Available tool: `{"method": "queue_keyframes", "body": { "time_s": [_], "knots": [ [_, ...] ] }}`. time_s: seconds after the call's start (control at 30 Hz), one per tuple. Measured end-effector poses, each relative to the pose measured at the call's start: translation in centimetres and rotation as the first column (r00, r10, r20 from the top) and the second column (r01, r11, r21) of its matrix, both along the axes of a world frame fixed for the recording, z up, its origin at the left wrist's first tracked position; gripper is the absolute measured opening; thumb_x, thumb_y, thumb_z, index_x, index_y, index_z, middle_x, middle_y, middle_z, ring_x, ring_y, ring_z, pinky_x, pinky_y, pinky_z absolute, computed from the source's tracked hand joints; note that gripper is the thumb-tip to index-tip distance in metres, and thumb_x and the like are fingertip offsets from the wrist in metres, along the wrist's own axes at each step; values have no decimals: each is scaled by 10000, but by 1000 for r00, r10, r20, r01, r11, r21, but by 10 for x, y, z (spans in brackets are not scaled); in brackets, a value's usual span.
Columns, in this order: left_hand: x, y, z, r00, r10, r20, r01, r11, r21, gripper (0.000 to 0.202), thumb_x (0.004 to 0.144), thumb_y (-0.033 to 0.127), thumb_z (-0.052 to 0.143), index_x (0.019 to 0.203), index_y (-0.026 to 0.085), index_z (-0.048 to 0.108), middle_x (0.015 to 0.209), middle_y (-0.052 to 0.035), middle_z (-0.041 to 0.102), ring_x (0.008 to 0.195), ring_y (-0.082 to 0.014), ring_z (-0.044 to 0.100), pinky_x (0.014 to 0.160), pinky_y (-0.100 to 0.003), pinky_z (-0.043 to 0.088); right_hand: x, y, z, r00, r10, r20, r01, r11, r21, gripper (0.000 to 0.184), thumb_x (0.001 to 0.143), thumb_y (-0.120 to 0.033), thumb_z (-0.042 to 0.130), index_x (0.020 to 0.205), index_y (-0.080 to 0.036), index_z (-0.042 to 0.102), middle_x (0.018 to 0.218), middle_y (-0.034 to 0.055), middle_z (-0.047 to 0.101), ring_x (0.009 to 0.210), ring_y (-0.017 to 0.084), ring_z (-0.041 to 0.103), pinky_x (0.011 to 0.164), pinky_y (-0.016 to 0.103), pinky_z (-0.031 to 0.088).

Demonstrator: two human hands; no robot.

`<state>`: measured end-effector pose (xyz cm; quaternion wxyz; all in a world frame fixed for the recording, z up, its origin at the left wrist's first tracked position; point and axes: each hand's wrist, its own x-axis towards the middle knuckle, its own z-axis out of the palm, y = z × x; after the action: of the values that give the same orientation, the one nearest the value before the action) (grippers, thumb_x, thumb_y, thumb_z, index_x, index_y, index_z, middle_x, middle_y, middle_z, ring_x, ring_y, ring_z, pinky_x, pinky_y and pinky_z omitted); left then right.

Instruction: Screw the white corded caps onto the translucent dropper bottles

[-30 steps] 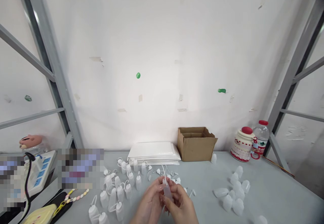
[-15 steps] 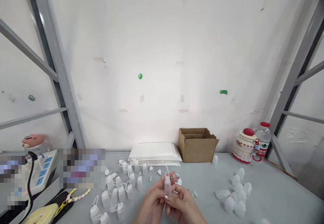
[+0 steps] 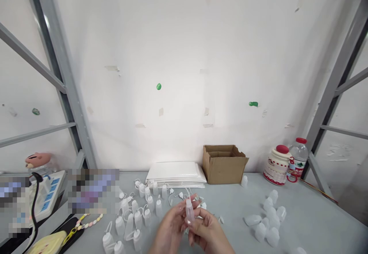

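Note:
In the middle near the front, a small translucent squeeze bottle (image 3: 189, 212) is held nearly upright between my two hands, with a thin white strap rising from its neck. My right hand (image 3: 207, 229) pinches its lower part between thumb and fingers. My left hand (image 3: 171, 225) curls around it from the left, its fingers passing behind the bottle. To the left stand several similar white bottles (image 3: 138, 218) with looped cap straps. A few loose white caps (image 3: 181, 195) lie just beyond my hands.
On the right lies a cluster of bottles without straps (image 3: 273, 218). At the back are a stack of white sheets (image 3: 176, 173), an open cardboard box (image 3: 225, 169), a decorated cup (image 3: 277, 166) and a water bottle (image 3: 299, 156). A power strip (image 3: 51, 194) sits left.
The bottle has tilted slightly to the left in my hands. My left thumb has shifted away from the bottle's lower front, and my left hand has moved a little left.

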<state>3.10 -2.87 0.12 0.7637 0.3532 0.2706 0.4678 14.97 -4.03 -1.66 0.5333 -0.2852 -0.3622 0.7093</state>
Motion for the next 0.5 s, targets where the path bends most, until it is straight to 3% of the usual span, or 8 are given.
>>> {"method": "queue_keyframes", "body": {
  "time_s": [0.1,0.13,0.17,0.23,0.3,0.4,0.5],
  "knots": [
    [-4,4,1,952,193,-239,-154,973,174,404,736,372,464,1054,165,604,1099,-90,642,1079,-239,530,944,-379,370,12,1,17,994,-106,-16,106,994,14,283,583,-337,779,681,-137,604,640,32,695,398,58,518,441,189,372],
    [-6,6,-1,882,282,-377,-194,947,256,381,748,378,459,1031,167,601,1071,-92,641,1026,-239,555,928,-394,382,18,2,22,988,-157,-11,157,988,13,279,584,-328,780,684,-132,609,645,35,694,417,58,515,460,191,387],
    [-7,7,-4,766,384,-516,-216,909,356,341,757,369,458,990,167,604,1021,-92,642,963,-236,574,905,-407,397,24,3,27,977,-211,-17,211,977,13,271,595,-318,775,713,-131,618,659,35,695,431,54,506,480,192,398],
    [-8,9,-11,523,528,-669,-77,811,580,262,763,312,465,931,174,611,951,-84,621,887,-228,577,846,-413,430,35,6,35,956,-291,-30,292,956,13,254,594,-291,777,719,-134,621,704,38,699,463,56,505,493,188,403],
    [-6,8,-21,362,607,-708,142,714,685,223,769,243,466,923,195,619,914,-71,605,880,-219,573,816,-397,452,42,7,39,940,-339,-42,339,941,5,243,595,-278,777,722,-143,620,724,35,700,474,58,503,496,186,405],
    [-1,6,-34,226,672,-706,380,606,699,242,752,184,517,970,211,619,916,-74,605,880,-216,581,774,-368,486,44,7,40,934,-355,-39,355,935,-9,227,601,-272,771,713,-149,618,720,29,696,475,63,497,503,193,408],
    [4,8,-44,193,758,-623,510,465,724,336,741,140,547,1067,214,575,957,-86,616,883,-219,586,749,-360,505,40,4,39,943,-331,-28,331,944,-9,214,620,-275,757,720,-144,620,728,31,691,480,68,493,511,206,408]
  ]
}}
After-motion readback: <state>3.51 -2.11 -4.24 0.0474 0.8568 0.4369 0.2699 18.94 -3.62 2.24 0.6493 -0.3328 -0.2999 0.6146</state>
